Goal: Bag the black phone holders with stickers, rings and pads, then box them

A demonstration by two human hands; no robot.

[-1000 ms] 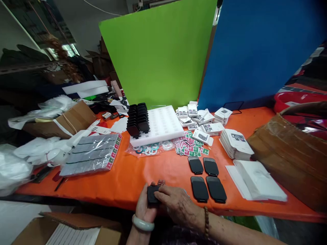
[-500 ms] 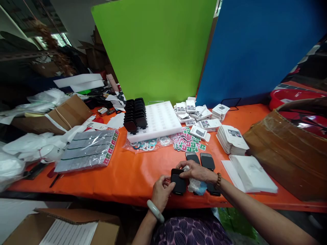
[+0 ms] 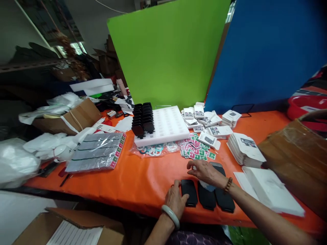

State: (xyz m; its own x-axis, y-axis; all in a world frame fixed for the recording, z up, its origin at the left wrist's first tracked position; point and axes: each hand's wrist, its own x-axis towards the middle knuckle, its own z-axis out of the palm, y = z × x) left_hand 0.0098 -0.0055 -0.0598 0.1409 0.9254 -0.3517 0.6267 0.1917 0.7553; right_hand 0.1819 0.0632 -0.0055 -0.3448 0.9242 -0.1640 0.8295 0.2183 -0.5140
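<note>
My left hand [image 3: 176,200] rests at the near edge of the orange table [image 3: 143,177], its fingers curled against the left side of a flat black piece [image 3: 189,192] that lies on the table. My right hand [image 3: 204,172] hovers just above and behind it, fingers bent around a small white cloth, over the other black pieces [image 3: 216,199] lying side by side. Two of those show fully to the right of the first; another [image 3: 217,165] peeks out behind my right hand.
A white foam tray [image 3: 166,126] holding upright black pieces [image 3: 143,120] stands mid-table. Green and pink stickers [image 3: 195,149], stacks of white cards [image 3: 245,148], a wrapped grey pack [image 3: 98,151], cardboard boxes [image 3: 296,160] and green and blue boards [image 3: 168,51] surround it.
The black piece that both hands held near the table edge now lies flat on the table beside the others. My right hand has lifted off it and moved right and back.
</note>
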